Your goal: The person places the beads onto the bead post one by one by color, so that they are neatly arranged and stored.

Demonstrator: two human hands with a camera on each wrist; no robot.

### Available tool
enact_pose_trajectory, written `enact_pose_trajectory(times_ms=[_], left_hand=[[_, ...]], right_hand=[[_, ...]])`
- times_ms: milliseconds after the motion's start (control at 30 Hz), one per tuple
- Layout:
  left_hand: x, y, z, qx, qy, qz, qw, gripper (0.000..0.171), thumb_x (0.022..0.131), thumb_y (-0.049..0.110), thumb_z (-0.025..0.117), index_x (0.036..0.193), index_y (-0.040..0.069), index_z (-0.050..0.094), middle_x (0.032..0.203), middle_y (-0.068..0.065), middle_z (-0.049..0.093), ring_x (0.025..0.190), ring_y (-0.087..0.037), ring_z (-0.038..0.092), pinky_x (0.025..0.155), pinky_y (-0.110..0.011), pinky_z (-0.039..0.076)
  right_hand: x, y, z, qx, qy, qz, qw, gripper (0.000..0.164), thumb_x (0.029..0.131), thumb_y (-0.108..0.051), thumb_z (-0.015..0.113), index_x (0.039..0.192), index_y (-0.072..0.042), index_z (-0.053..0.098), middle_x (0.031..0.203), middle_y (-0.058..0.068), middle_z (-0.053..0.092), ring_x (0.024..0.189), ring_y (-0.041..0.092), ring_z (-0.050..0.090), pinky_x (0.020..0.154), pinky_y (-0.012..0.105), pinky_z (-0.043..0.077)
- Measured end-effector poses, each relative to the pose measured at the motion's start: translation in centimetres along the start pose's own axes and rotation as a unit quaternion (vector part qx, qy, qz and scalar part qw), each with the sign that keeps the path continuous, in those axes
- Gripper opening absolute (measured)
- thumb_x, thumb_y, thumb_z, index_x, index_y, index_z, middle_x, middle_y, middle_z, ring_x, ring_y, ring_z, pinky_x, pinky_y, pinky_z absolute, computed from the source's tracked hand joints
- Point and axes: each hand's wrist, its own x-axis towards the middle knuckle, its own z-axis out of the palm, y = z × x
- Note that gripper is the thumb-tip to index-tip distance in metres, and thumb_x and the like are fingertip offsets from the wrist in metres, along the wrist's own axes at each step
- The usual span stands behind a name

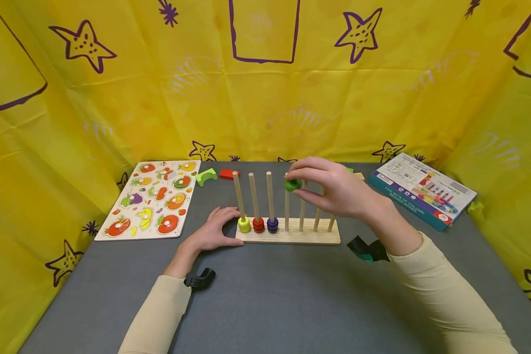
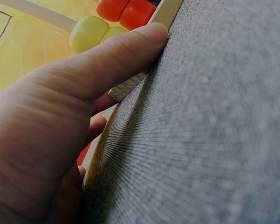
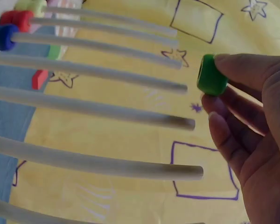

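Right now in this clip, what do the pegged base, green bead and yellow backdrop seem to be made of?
Pegged base: pale wood, matt, apparently unpainted, judging by its grain-like streaks.
Green bead: smooth, with a soft sheen; painted wood or plastic, its even colour leaves that open.
Yellow backdrop: thin printed fabric, slightly shiny, probably synthetic, judging by its folds and creases.

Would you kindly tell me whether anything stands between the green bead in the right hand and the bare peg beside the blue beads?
Nothing visible does: in the right wrist view, the green bead, pinched by the right hand, shows just off the tip of the bare peg, with no object between them.
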Motion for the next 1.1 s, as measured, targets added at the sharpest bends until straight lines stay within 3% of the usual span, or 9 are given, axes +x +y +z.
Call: enact_pose_trajectory(times_ms=[200,567,900,1033,1100], left_hand=[[0.0,-0.2,0.3,0.0,-0.005,-0.003,1.0,0.072,0.077,0.033,0.088,0.134,0.0,0.058,0.142,-0.019,0.052,0.138,-0.035,0.04,0.119,-0.057,0.007],[-0.1,-0.3,0.3,-0.003,-0.006,-0.006,1.0,0.072,0.077,0.033,0.088,0.134,0.001,0.058,0.142,-0.018,0.052,0.138,-0.035,0.04,0.119,-0.056,0.006],[0.0,-0.4,0.1,0.004,0.005,0.006,1.0,0.072,0.076,0.032,0.089,0.133,0.0,0.058,0.14,-0.019,0.053,0.134,-0.036,0.043,0.118,-0.059,0.008],[0.1,-0.3,0.1,0.004,0.002,0.002,1.0,0.072,0.076,0.033,0.089,0.134,0.001,0.058,0.14,-0.018,0.053,0.135,-0.035,0.043,0.119,-0.058,0.008],[0.1,-0.3,0.1,0.004,0.0,-0.001,1.0,0.073,0.076,0.033,0.089,0.134,0.001,0.058,0.14,-0.018,0.053,0.135,-0.035,0.043,0.119,-0.057,0.008]], right_hand=[[1.2,0.9,-0.2,-0.022,-0.008,0.034,0.999,0.032,0.085,-0.001,0.081,0.115,-0.001,0.071,0.114,0.009,0.066,0.095,0.02,0.063,0.078,0.036,0.057],[1.7,1.1,-0.2,-0.014,-0.053,0.098,0.994,0.032,0.089,-0.006,0.078,0.12,-0.004,0.071,0.117,0.007,0.065,0.098,0.021,0.063,0.081,0.035,0.056],[0.5,-0.2,-0.8,-0.004,-0.004,0.048,0.999,0.038,0.082,-0.002,0.083,0.118,-0.004,0.071,0.117,0.007,0.066,0.104,0.019,0.063,0.085,0.035,0.057],[-1.2,-0.7,-0.2,0.02,0.0,0.043,0.999,0.04,0.08,-0.002,0.084,0.118,-0.004,0.071,0.118,0.007,0.066,0.107,0.021,0.063,0.088,0.03,0.055],[-2.5,-0.8,0.4,0.037,-0.001,0.041,0.998,0.034,0.087,-0.009,0.081,0.118,-0.004,0.07,0.119,0.007,0.066,0.107,0.021,0.063,0.089,0.027,0.054]])
